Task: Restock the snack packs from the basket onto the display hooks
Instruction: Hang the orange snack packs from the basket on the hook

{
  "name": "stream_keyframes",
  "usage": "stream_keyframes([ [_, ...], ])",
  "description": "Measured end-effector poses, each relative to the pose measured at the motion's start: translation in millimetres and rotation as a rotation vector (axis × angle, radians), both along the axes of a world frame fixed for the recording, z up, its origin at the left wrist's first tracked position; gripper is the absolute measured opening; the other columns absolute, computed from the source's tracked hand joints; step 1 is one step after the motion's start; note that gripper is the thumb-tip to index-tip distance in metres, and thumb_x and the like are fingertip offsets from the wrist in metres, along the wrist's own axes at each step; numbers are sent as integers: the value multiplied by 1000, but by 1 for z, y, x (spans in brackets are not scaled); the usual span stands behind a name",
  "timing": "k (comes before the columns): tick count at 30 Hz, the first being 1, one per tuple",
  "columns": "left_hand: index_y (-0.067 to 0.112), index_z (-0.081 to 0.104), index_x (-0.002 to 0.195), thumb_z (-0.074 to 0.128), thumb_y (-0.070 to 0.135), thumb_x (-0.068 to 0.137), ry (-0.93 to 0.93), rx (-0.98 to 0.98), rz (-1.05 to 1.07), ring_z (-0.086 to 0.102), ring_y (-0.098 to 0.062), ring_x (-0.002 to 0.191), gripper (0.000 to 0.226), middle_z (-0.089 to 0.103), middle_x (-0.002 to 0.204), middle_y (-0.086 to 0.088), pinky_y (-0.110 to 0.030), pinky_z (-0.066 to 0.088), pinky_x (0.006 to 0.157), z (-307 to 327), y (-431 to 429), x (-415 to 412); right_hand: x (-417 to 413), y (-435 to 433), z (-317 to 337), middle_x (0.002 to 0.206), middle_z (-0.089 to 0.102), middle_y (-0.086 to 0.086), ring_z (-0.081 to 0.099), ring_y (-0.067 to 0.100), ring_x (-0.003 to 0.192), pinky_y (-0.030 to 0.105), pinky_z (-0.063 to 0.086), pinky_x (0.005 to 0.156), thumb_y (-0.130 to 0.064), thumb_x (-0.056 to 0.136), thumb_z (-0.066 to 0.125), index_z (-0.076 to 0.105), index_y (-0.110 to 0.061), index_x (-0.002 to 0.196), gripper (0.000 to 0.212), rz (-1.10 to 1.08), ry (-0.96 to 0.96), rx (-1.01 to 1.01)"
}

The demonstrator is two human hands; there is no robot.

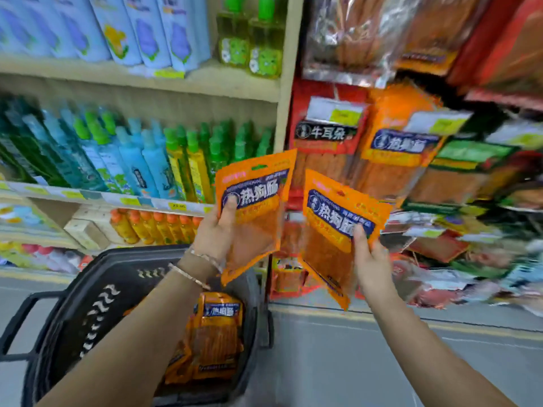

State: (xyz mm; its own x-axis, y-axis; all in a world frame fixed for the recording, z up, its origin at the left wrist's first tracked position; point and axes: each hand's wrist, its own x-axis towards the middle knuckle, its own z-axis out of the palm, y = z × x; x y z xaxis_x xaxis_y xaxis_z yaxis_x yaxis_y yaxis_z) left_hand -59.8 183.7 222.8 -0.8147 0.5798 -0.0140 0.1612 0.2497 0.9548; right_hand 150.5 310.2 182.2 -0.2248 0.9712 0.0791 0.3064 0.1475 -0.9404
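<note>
Glossy orange plastic snack packs [258, 221], a matt black plastic basket [97, 289] (slotted walls), pale wood-look shelves [205, 83].

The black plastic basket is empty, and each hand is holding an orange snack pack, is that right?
Not empty: the head view shows several orange snack packs lying in the black plastic basket. The rest holds: the left hand grips the left orange pack, the right hand the right orange pack.

Left hand [216, 230], right hand [370, 259] each hold orange pack [258, 201] above basket [97, 292].
</note>
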Motion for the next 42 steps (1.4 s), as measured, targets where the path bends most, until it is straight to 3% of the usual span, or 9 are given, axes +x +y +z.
stream_keyframes([
  [4, 2, 53, 127, 38, 47, 96, 47, 73, 42, 48, -24, 117, 57, 52, 132, -20, -21, 27, 77, 44, 44, 38, 47, 47, 58, 70, 54, 8, 48, 20, 66, 24, 39, 66, -47, 92, 42, 59, -4, 88, 47, 44, 30, 197],
  [8, 26, 63, 97, 50, 37, 94, 72, 288, -32, 60, -19, 97, 18, 67, 105, -3, -28, 43, 83, 87, 80, 60, 84, 88, 113, 72, 61, 1, 46, 3, 70, 24, 42, 75, -33, 97, 49, 56, -4, 87, 31, -8, 109, 357],
  [10, 26, 65, 87, 54, 33, 93, 62, 349, -74, 64, -16, 92, 15, 69, 94, 2, -31, 48, 85, 105, 96, 67, 96, 108, 137, 84, 67, 19, 58, 24, 97, 35, 48, 77, -34, 97, 50, 62, -2, 88, 35, -5, 124, 378],
  [15, 36, 62, 74, 56, 34, 92, 104, 433, -68, 58, 11, 67, 19, 64, 75, 24, -10, 44, 61, 155, 128, 76, 101, 152, 201, 82, 64, -20, 60, -9, 72, 12, 47, 67, -35, 95, 52, 64, -33, 79, 20, -1, 255, 374],
  [21, 29, 68, 75, 56, 43, 89, 89, 490, -123, 70, -14, 77, 23, 73, 74, 13, -31, 52, 69, 204, 169, 69, 80, 200, 262, 64, 53, -5, 48, 2, 51, 27, 35, 54, -45, 91, 55, 56, -16, 71, 35, -2, 396, 295],
  [25, 41, 72, 75, 57, 43, 88, 49, 533, -216, 71, -19, 80, 19, 75, 81, 8, -39, 55, 77, 219, 198, 60, 58, 227, 296, 100, 63, -5, 59, 10, 89, 28, 42, 78, -46, 90, 56, 60, -22, 99, 26, 65, 450, 230],
  [32, 43, 71, 77, 58, 44, 86, 53, 566, -307, 71, -18, 79, 16, 75, 83, 6, -47, 54, 84, 233, 241, 41, 25, 259, 325, 52, 62, -24, 58, -9, 46, 7, 37, 36, -33, 91, 57, 57, -24, 82, 13, 162, 517, 178],
  [38, 30, 68, 79, 56, 46, 88, 63, 556, -308, 71, -12, 70, 22, 74, 76, 9, -30, 53, 60, 234, 261, 37, 20, 280, 323, 63, 65, -19, 60, -3, 58, 22, 38, 59, -35, 89, 58, 59, -24, 82, 12, 185, 471, 170],
  [42, 26, 66, 83, 56, 47, 88, 90, 542, -312, 70, -6, 70, 24, 74, 76, 10, -22, 55, 66, 234, 268, 39, 24, 285, 320, 72, 73, -6, 69, 13, 68, 28, 49, 68, -31, 90, 57, 65, -19, 87, 15, 217, 451, 165],
])
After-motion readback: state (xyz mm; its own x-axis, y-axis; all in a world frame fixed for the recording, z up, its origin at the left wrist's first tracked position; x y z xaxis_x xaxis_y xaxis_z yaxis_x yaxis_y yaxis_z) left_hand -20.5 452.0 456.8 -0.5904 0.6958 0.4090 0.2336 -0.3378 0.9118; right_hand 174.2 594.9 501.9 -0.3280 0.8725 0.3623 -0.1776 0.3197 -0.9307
